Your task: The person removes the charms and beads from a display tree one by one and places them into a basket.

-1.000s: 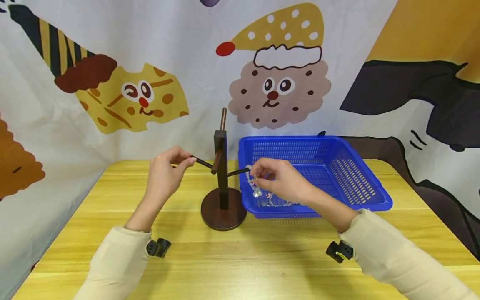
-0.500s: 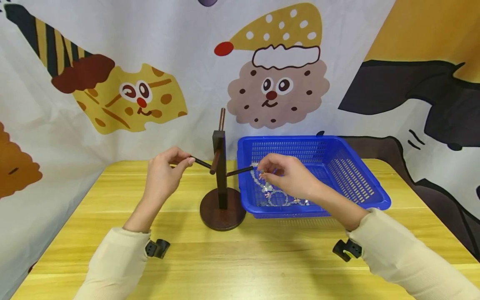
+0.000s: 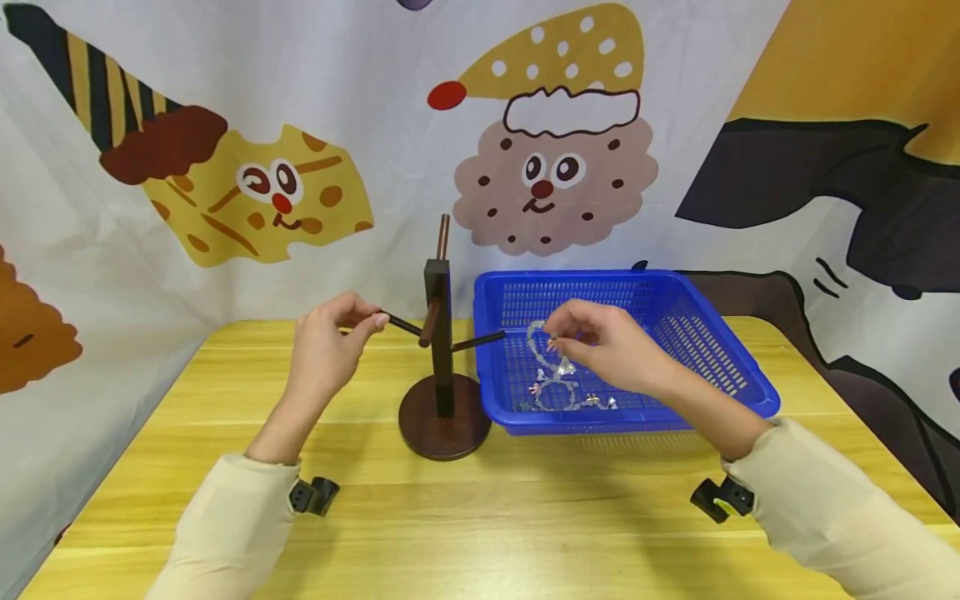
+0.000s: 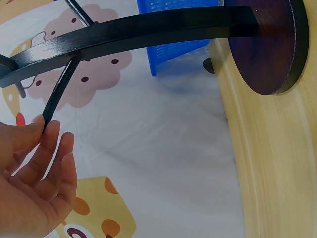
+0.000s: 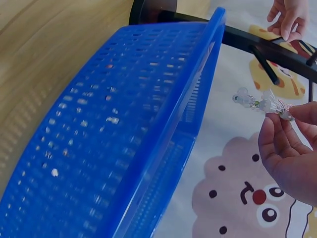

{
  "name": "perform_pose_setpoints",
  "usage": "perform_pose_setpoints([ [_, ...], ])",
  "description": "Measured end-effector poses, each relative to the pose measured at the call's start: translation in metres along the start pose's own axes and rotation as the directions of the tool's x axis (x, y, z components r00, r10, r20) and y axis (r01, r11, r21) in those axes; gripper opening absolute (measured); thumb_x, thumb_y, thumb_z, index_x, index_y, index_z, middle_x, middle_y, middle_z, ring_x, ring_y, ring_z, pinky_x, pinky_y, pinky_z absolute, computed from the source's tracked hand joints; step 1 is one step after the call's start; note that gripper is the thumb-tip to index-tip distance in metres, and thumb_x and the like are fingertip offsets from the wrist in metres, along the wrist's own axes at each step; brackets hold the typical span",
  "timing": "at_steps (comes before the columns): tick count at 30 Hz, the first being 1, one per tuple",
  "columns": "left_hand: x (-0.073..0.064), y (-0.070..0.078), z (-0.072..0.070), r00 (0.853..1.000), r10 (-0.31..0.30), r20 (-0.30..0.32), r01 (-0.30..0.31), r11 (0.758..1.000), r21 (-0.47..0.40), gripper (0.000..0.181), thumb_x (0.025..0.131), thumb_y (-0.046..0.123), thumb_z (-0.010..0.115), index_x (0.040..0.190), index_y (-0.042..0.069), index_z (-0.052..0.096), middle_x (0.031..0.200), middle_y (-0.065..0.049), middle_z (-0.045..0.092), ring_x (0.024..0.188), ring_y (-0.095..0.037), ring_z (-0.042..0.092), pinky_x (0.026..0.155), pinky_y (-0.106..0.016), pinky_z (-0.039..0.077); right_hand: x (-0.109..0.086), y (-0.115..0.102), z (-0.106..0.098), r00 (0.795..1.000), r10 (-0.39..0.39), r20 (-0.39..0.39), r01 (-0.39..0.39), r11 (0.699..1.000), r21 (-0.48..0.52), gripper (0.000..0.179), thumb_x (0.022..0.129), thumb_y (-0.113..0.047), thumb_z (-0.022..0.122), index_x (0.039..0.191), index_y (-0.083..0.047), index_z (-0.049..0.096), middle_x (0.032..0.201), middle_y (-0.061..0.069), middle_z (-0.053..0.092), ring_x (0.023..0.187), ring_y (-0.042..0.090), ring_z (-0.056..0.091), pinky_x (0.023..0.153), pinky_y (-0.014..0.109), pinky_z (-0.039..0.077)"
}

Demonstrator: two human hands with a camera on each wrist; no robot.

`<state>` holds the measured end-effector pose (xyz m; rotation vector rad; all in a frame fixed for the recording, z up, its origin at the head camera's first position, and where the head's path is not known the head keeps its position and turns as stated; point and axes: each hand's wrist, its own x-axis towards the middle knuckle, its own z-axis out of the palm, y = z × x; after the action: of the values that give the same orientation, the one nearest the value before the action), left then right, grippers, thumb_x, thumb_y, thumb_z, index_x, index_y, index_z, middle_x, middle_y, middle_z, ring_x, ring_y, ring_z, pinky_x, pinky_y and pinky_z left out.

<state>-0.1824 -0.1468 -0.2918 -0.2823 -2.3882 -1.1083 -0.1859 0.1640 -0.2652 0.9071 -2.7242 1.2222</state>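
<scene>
My left hand (image 3: 324, 350) pinches the tip of a dark peg (image 4: 60, 91) on the left side of a dark wooden stand (image 3: 442, 358) between thumb and fingers. My right hand (image 3: 611, 346) pinches a clear beaded bracelet (image 3: 534, 342) with small charms, as the right wrist view also shows. The bracelet dangles over the left part of a blue plastic basket (image 3: 585, 422), to the right of the stand's right peg (image 3: 480, 341). That peg is bare. More clear beaded bracelets (image 3: 557, 407) lie in the basket below it.
The stand's round base (image 3: 427, 433) rests on the wooden table (image 3: 465, 533), close to the basket's left wall. Another peg points toward me, and one rises at the back. Behind the table hangs a cloth (image 3: 405, 167) printed with cartoons.
My right hand has moved right with the bracelet, away from the right peg's tip and farther over the basket. My left hand stays on its peg.
</scene>
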Motion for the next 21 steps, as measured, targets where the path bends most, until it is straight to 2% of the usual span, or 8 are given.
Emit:
perform_pose_setpoints([
  [7, 0.0, 0.0, 0.0, 1.0, 0.007, -0.002, -0.007, 1.0, -0.004, 0.01, 0.086, 0.011, 0.064, 0.084, 0.002, 0.066, 0.079, -0.012, 0.067, 0.074, -0.025, 0.063, 0.067, -0.041, 0.05, -0.007, 0.005, -0.013, 1.0, 0.016, -0.012, -0.016, 0.999, -0.028, 0.011, 0.086, 0.002, 0.059, 0.096, -0.004, 0.06, 0.081, 0.004, 0.06, 0.073, 0.019, 0.058, 0.064, 0.026, 0.047],
  [17, 0.0, 0.0, 0.0, 1.0, 0.007, -0.003, -0.007, 1.0, 0.001, 0.009, 0.086, 0.011, 0.064, 0.084, 0.002, 0.066, 0.08, -0.012, 0.068, 0.074, -0.026, 0.064, 0.063, -0.041, 0.049, -0.019, 0.016, -0.032, 0.997, 0.076, -0.015, -0.077, 0.993, -0.086, 0.017, 0.086, 0.003, 0.058, 0.103, -0.002, 0.059, 0.085, 0.006, 0.061, 0.074, 0.016, 0.061, 0.065, 0.026, 0.049],
  [21, -0.001, 0.0, 0.0, 1.0, 0.012, -0.007, -0.012, 1.0, 0.0, 0.009, 0.085, 0.01, 0.064, 0.083, 0.002, 0.066, 0.079, -0.013, 0.068, 0.074, -0.026, 0.064, 0.063, -0.041, 0.049, -0.025, 0.02, -0.039, 0.994, 0.105, -0.017, -0.106, 0.992, -0.07, 0.018, 0.087, 0.003, 0.057, 0.105, 0.001, 0.058, 0.088, 0.009, 0.061, 0.076, 0.015, 0.061, 0.066, 0.026, 0.05],
])
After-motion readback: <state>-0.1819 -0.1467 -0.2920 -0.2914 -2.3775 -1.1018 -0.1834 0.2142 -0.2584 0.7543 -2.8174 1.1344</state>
